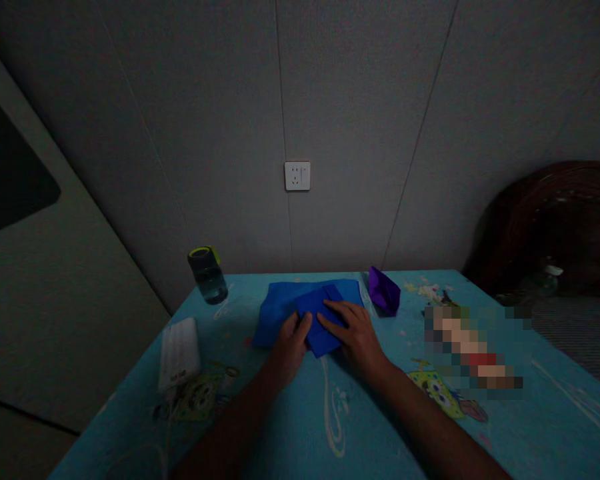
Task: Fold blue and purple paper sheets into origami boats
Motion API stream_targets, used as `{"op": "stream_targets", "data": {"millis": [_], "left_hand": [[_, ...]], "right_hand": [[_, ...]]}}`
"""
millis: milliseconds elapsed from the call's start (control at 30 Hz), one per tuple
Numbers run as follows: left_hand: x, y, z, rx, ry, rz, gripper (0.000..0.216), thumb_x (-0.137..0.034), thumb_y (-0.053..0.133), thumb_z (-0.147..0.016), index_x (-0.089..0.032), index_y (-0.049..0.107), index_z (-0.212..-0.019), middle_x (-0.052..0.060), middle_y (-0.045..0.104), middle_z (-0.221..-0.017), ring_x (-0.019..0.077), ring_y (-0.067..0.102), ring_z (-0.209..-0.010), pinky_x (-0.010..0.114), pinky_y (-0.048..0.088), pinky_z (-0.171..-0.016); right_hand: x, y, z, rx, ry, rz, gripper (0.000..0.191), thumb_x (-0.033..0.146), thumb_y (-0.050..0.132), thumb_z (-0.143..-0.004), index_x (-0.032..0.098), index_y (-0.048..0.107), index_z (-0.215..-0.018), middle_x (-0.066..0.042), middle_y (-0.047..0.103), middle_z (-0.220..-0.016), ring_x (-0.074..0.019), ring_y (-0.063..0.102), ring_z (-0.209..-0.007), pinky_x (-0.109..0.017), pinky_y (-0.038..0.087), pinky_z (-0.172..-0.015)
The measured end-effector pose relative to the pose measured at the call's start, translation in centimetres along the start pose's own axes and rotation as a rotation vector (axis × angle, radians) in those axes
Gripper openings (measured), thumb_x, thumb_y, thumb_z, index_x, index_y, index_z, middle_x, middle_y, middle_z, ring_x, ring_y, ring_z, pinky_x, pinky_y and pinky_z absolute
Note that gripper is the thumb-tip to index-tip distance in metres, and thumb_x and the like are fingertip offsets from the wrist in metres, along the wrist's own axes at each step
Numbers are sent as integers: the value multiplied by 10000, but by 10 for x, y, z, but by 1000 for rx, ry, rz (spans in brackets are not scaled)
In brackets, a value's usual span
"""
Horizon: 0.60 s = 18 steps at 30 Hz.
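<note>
L hand (291, 341) gripping, R hand (356, 332) splayed on blue paper (324, 343); bottle (203, 264) w/ liquid (213, 285).

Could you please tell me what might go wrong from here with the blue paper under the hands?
The folded blue paper could shift askew on the lighter blue sheet if finger pressure is uneven. The right hand might also nudge the purple folded paper nearby.

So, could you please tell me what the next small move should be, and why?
Perhaps smooth the folded blue paper with the right hand, since that hand's fingers lie spread across it while the left hand touches its left edge.
</note>
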<state>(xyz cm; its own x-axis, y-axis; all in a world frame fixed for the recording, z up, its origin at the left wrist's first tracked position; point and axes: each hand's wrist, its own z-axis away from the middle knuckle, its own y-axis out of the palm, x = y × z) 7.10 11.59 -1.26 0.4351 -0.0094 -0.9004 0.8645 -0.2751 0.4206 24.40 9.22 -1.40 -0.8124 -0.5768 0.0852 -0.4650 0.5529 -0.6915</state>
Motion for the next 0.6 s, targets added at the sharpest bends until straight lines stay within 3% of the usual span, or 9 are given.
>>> {"op": "stream_targets", "data": {"millis": [100,233,300,367,400,467,533,600], "left_hand": [[-1,0,-3,34,-32,76,480,-432,717,-799,-134,639,-1167,124,720,-1056,262,680,-981,369,544,-868],[0,-6,-9,-102,31,73,422,-431,722,-797,-149,642,-1101,73,726,-933,213,688,-872,325,541,-807],[-1,-9,-10,-167,62,63,378,-432,730,-791,-165,640,-1042,32,712,-847,179,680,-793,296,536,-768],[-2,-10,-10,-179,77,81,347,-429,726,-797,-179,631,-1017,15,704,-836,164,673,-777,287,532,-765],[-3,-9,-10,-166,81,101,340,-427,719,-804,-184,627,-1022,18,708,-861,166,675,-800,291,531,-780],[-5,-5,-8,-114,73,139,341,-420,702,-821,-189,623,-1060,38,719,-929,188,682,-884,314,530,-826],[-7,0,-5,-63,49,164,367,-402,696,-828,-183,618,-1112,63,727,-983,217,680,-965,345,527,-870],[-11,5,-2,-24,25,188,429,-376,704,-820,-165,605,-1181,96,726,-1041,249,671,-1024,381,520,-908]], "right_hand": [[2,-2,-2,75,-13,4,713,9,548,-780,315,484,-1422,-117,378,-1528,-321,370,-1352,-550,351,-1044],[5,-4,-1,88,164,-146,852,23,505,-740,256,282,-1529,-110,106,-1633,-334,169,-1469,-599,224,-1128],[5,-5,-2,57,287,-339,825,107,506,-791,240,207,-1549,-119,125,-1629,-327,192,-1468,-584,250,-1129],[4,-5,-4,13,461,-590,732,246,509,-869,236,220,-1542,-146,300,-1570,-307,387,-1382,-530,376,-1070],[3,-5,-6,-8,564,-713,683,330,507,-900,229,256,-1527,-161,443,-1480,-288,521,-1268,-490,456,-996],[2,-5,-10,-6,752,-911,619,492,494,-921,186,388,-1449,-147,695,-1115,-234,687,-903,-392,552,-769],[2,-4,-13,63,842,-1013,584,600,517,-884,137,564,-1237,-61,705,-700,-177,630,-568,-302,509,-559],[2,-5,-15,113,851,-1035,507,632,574,-836,141,630,-946,-3,618,-510,-135,528,-429,-254,427,-464]]}}
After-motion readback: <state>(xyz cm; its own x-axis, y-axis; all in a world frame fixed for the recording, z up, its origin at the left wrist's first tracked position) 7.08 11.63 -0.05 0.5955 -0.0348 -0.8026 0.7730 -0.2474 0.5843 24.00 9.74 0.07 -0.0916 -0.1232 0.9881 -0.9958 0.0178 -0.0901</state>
